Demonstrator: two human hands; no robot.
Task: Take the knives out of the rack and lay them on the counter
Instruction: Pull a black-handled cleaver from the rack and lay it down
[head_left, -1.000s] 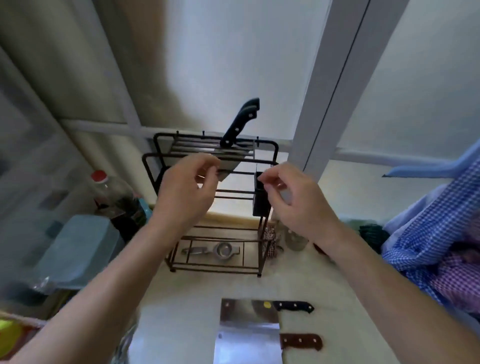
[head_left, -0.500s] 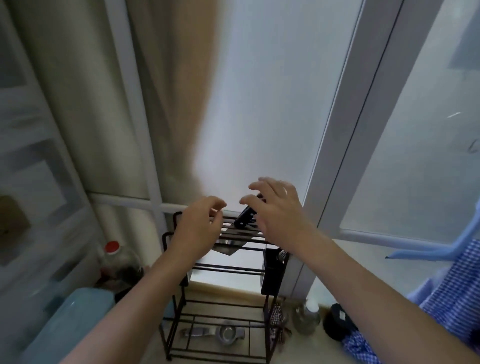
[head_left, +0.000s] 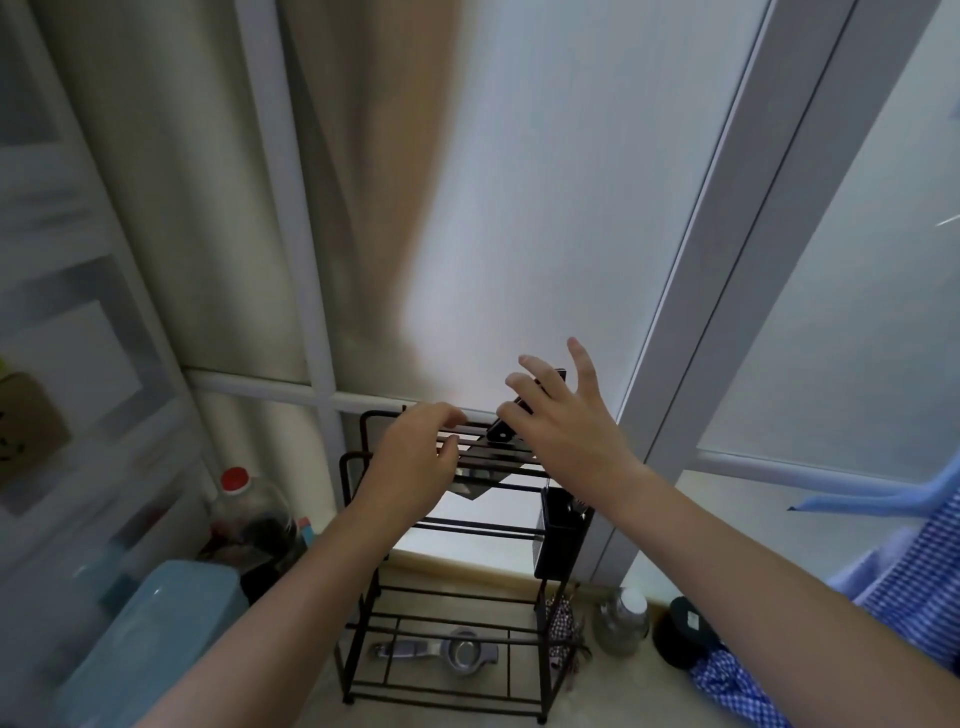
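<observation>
A black wire rack (head_left: 363, 597) stands on the counter against the window. One knife (head_left: 501, 431) with a black handle sticks up out of its top slots; the blade shows below the bars. My right hand (head_left: 566, 421) is spread open over the handle, fingers apart and touching or nearly touching it, not closed around it. My left hand (head_left: 415, 457) is curled loosely at the rack's top bars, left of the knife, with nothing visible in it. The knives seen earlier on the counter are out of view.
A black holder (head_left: 558, 535) hangs on the rack's right side. A metal squeezer (head_left: 457, 652) lies on the bottom shelf. A red-capped bottle (head_left: 249, 514) and blue box (head_left: 150, 634) stand at left. A jar (head_left: 621, 618), dark lid (head_left: 685, 631) and blue checked cloth (head_left: 924, 597) are at right.
The view has tilted upward, so the counter and its laid-out knives dropped out of sight. My right hand rose from the rack's side to the knife handle and spread its fingers.
</observation>
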